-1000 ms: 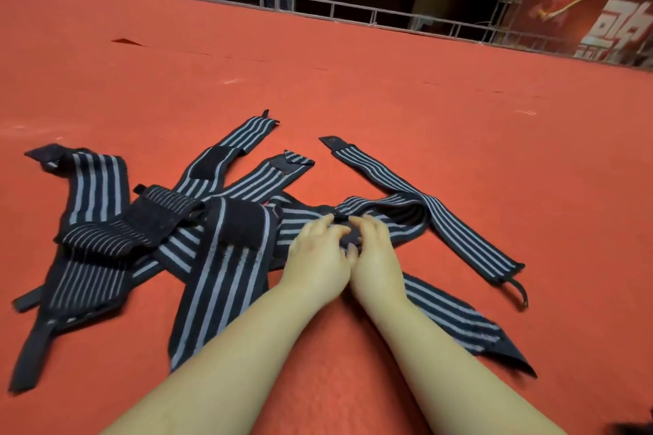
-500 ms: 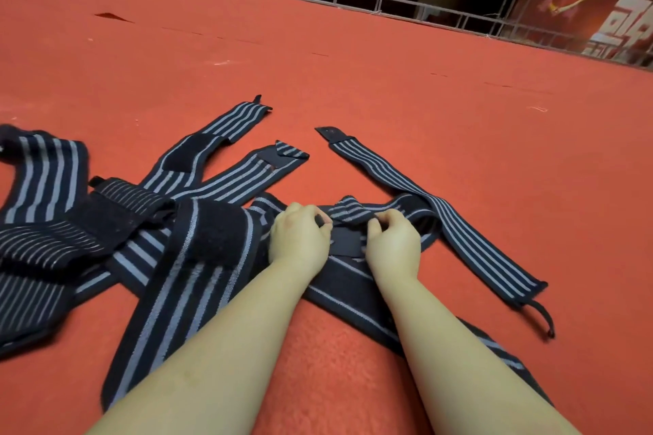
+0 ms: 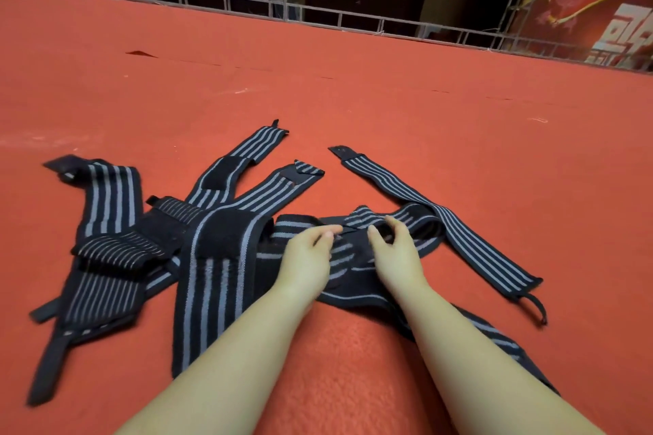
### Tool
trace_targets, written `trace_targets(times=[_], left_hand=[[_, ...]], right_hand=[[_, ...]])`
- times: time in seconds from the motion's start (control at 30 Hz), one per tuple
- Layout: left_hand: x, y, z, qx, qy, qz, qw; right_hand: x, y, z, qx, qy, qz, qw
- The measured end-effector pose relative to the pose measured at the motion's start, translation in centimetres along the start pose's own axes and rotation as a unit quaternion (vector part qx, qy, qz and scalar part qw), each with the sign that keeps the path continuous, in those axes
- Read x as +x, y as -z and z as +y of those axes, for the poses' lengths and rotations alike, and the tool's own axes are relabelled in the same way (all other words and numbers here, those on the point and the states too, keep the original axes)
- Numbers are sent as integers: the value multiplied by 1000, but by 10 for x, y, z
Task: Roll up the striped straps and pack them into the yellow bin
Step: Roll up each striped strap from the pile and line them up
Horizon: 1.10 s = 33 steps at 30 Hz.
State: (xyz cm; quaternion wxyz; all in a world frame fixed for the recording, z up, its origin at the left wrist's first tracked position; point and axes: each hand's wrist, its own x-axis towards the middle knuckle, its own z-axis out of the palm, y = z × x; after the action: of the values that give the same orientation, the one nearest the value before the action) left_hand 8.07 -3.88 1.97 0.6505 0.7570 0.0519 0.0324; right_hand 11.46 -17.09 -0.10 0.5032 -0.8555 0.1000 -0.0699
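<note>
On a red carpet (image 3: 406,109), a person's two bare hands worked the end of one striped strap (image 3: 348,279) lying directly beneath them. The left hand (image 3: 306,258) pinched the folded end between thumb and fingertips; the right hand (image 3: 397,251) hovered just beside it with fingers curled, and whether its grip had closed on the fabric could not be told from this angle. The strap's long axis ran from the hands back toward the person's right, passing under the right forearm, so the rolling appeared set to travel that way, with both hands equally near. The other striped straps (image 3: 148,240) lay flat and overlapping to the left, one narrow strap (image 3: 441,219) just beyond the right hand. No yellow bin was in view.
</note>
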Motion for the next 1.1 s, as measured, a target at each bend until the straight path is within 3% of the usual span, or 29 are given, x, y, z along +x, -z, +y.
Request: trace_targets(times=[0.17,0.27,0.33,0.4,0.5,0.57,0.63,0.77,0.87,1.1], left_hand=[[-36,-7,15,19,-22,-104,994],[-56,3,27,125,-39,-126,983],[-71,15,37,166,-85,-113,976],[-88,36,48,131,-142,-74,978],[-100,81,56,61,-177,64,980],[-95,118,48,29,-134,158,978],[-84,154,26,31,-38,215,975],[-69,209,-33,166,133,238,948],[-64,227,-62,160,138,212,954],[-29,250,-64,216,88,205,951]], right_hand=[[-50,10,-18,108,50,-28,993],[-69,19,-29,112,74,-13,991],[-80,21,-38,81,98,-17,992],[-93,17,-52,71,130,-30,989],[-118,-2,-84,38,197,-43,979],[-136,-20,-107,38,229,-61,971],[-151,-46,-125,39,241,-97,965],[-170,-105,-135,-14,227,-194,954],[-168,-145,-124,-41,187,-243,951],[-150,-186,-100,-28,66,-244,967]])
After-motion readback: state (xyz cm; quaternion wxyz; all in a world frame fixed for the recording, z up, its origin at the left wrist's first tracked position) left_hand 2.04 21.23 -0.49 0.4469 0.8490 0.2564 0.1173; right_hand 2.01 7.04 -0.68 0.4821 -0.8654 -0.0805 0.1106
